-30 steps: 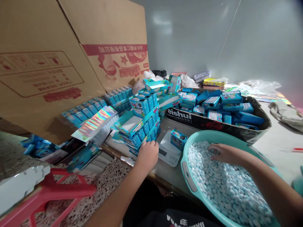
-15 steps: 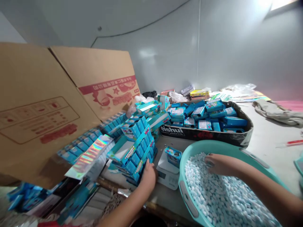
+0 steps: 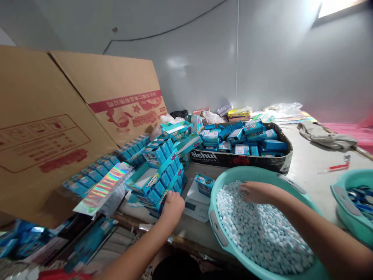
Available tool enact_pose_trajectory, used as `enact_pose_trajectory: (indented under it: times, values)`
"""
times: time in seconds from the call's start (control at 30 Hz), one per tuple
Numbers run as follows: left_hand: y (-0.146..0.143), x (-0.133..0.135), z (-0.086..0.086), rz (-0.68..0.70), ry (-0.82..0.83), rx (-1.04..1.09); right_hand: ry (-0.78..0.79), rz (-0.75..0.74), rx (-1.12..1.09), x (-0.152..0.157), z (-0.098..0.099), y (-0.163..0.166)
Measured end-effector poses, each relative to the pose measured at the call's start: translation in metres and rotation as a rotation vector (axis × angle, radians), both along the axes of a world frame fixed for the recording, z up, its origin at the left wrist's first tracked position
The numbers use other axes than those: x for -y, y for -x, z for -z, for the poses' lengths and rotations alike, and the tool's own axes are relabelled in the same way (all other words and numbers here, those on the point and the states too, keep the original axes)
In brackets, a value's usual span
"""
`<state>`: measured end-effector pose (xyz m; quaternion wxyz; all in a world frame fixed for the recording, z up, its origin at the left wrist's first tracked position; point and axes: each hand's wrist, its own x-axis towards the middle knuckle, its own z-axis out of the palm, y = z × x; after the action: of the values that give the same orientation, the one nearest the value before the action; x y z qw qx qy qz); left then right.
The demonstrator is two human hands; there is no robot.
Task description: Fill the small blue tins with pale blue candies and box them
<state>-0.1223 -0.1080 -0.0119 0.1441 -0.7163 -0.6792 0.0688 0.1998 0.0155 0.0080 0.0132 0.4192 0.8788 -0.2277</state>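
My left hand (image 3: 174,206) is closed, its curled fingers against the near side of a stack of blue display trays (image 3: 159,186) filled with small blue boxes. What those fingers hold, if anything, is hidden. My right hand (image 3: 253,192) reaches into a turquoise basin (image 3: 217,229) of pale blue and white candies (image 3: 256,229), fingertips drawn together at the candy surface; I cannot make out what is in them. Between the hands, one small blue candy box (image 3: 204,184) stands on a white scale (image 3: 196,210).
Behind the basin, a black carton (image 3: 233,160) holds a heap of blue boxes. A large cardboard box (image 3: 122,83) rises at the left, beside rows of blue boxes (image 3: 100,169). Another turquoise basin (image 3: 340,188), a grey cloth (image 3: 323,136) and a red-handled tool (image 3: 339,166) are at the right.
The view has turned slightly right, bringing more of the second basin into sight. Both hands keep about the same places, beside the stack and in the candies.
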Motion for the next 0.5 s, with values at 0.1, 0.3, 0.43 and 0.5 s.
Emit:
enact_pose_trajectory:
  times: [0.1,0.3,0.43,0.5]
  values:
    - [-0.013,-0.002,-0.039,-0.002,-0.101,0.042,0.015,0.004,0.018,0.001,-0.001,0.002]
    - [-0.056,-0.037,-0.079,0.043,-0.192,0.664,0.044,0.029,0.012,0.000,-0.001,0.001]
    - [-0.063,-0.053,-0.065,0.022,-0.095,0.793,0.083,0.039,-0.001,-0.007,0.005,-0.001]
    - [-0.061,-0.056,-0.057,0.022,-0.055,0.823,0.088,0.047,-0.006,-0.011,0.008,-0.001]
